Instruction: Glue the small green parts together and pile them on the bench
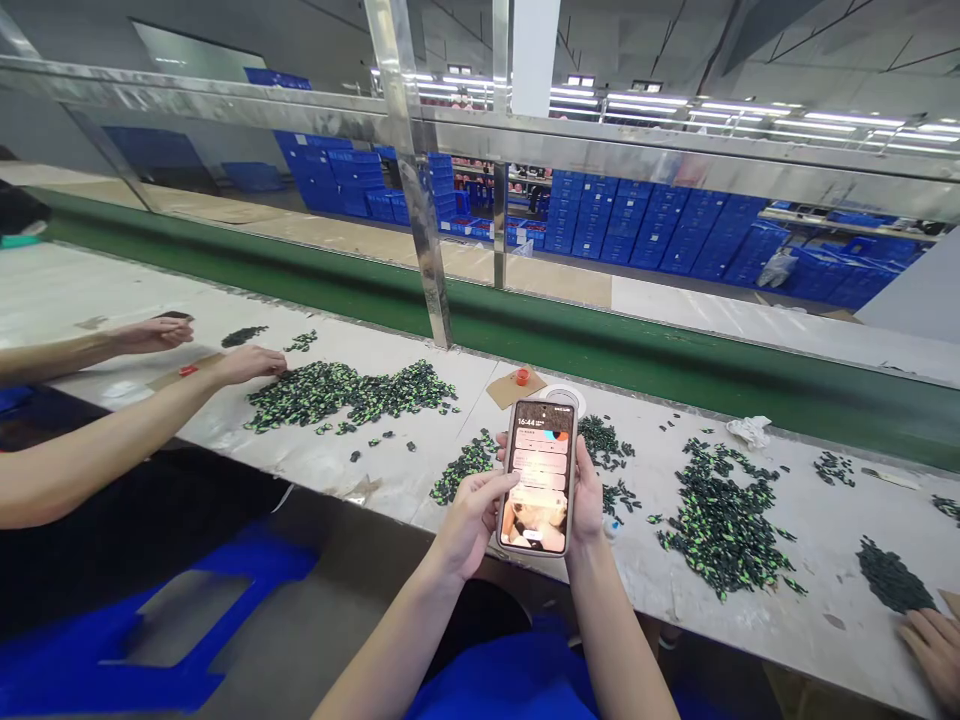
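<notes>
A smartphone (537,478) with a lit screen showing 16:44 and a stack of notifications is held upright above the table's front edge. My right hand (587,495) wraps its right side and back. On the left side, my left hand (471,520) has its thumb over the screen and its fingers at the phone's edge. Behind the phone lie a small pile of black and green parts (466,466), a white tape roll (564,400) and a red cap (522,377) on a piece of cardboard (507,390).
At the left, a person's hands (251,364) work by a large pile of parts (307,393). Another pile (724,525) lies right, near another person's hand (931,645). A metal post (427,230) and green conveyor (540,325) stand behind the table (315,462).
</notes>
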Demonstrator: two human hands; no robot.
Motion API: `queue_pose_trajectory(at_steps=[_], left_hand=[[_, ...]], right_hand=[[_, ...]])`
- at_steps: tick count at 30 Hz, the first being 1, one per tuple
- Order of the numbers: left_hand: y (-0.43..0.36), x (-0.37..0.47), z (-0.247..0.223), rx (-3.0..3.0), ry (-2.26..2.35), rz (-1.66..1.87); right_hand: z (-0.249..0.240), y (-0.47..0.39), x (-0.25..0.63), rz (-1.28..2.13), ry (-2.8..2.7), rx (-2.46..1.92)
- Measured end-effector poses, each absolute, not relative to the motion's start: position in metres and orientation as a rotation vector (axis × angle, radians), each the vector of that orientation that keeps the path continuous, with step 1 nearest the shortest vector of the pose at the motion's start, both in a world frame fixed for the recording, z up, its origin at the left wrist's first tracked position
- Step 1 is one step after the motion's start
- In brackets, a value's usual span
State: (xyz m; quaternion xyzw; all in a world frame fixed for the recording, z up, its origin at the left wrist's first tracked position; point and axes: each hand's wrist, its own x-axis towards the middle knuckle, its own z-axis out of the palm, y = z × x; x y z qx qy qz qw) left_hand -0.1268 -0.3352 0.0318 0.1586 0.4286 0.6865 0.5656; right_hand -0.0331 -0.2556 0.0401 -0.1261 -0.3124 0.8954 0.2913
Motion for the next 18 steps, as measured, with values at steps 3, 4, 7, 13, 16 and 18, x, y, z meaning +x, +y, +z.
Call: queue_pose_trajectory(at_steps=[3,4,7,13,16,18], left_hand=[[-0.336,-0.126,0.027,0.361,0.989,1.618],[-0.336,-0.125,0.026,0.355,0.986,1.622],[-0.336,-0.124,0.026,0.301,0.972,1.650],[-0.333,-0.120,0.030,0.254,0.920,1.679],[-0.333,-0.118,0.031,0.292,0.925,1.642],[-0.333,-0.117,0.032,0.301,0.912,1.632]], right_hand=[[0.041,-0.257,-0.033,2.376,-0.816,-0.354],[0.042,-0.257,-0.033,2.373,-0.809,-0.359],[0.041,-0.257,-0.032,2.375,-0.790,-0.376],[0.037,-0.255,-0.028,2.390,-0.732,-0.370],[0.038,-0.256,-0.024,2.395,-0.745,-0.373],[0.040,-0.257,-0.022,2.383,-0.771,-0.379]])
